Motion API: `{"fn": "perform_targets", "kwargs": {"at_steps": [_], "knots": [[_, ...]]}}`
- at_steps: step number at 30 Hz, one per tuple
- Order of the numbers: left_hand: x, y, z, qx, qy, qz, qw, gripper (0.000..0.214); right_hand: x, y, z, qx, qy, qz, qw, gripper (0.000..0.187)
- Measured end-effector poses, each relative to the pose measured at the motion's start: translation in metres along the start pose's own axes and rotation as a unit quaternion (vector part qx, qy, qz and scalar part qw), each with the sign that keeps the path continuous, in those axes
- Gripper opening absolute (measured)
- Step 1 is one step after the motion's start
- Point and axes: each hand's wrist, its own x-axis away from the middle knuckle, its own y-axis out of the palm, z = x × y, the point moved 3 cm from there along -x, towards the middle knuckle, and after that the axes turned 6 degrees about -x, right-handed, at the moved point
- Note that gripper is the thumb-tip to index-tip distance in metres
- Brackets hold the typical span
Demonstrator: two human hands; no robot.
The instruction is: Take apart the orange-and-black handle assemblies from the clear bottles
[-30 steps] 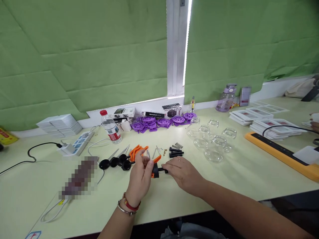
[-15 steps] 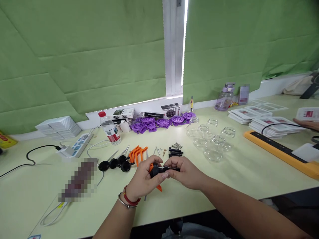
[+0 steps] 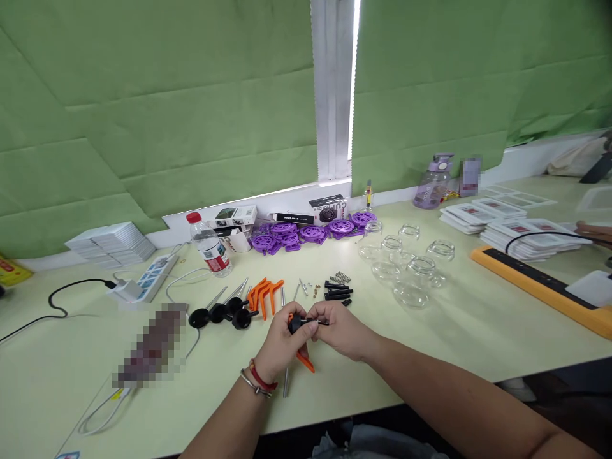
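My left hand (image 3: 282, 344) is wrapped round a black sprayer head (image 3: 296, 323) with an orange trigger (image 3: 305, 362) sticking out below the palm. A metal tube (image 3: 285, 382) points down beneath the same hand. Right against it, the fingers of my right hand (image 3: 342, 331) pinch a small black part (image 3: 322, 322) at the head's end; fingers hide most of it. Ahead of my hands lie black rods (image 3: 337, 294), springs (image 3: 341, 277), small brass-coloured bits (image 3: 316, 291) and orange triggers (image 3: 264, 294). Black sprayer heads with metal tubes (image 3: 239, 311) lie to the left.
Several clear glass bottles (image 3: 411, 293) stand to the right, near an orange-and-black bar (image 3: 535, 290). Purple parts (image 3: 313, 234) line the back. A water bottle (image 3: 210, 245), power strip (image 3: 155, 277) and cables are at left. Another person's hand (image 3: 593, 229) shows at far right.
My right hand has moved slightly left, closer to my left hand, and less of the black part shows between them. More of the metal tube below is visible.
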Motion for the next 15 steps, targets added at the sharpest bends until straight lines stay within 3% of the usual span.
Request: {"fn": "perform_targets", "kwargs": {"at_steps": [3,8,15], "knots": [[-0.005,0.001,-0.010,0.069,-0.019,0.032,0.997,0.031,-0.009,0.000,0.004,0.008,-0.012,-0.008,1.000,0.011],[-0.008,0.006,-0.014,0.187,-0.057,0.064,0.979,0.028,-0.019,-0.002,0.008,0.010,0.026,-0.041,0.999,0.042],[-0.011,0.008,-0.020,0.251,-0.093,0.083,0.960,0.024,-0.021,-0.008,0.013,0.030,0.011,-0.046,0.998,0.055]]}}
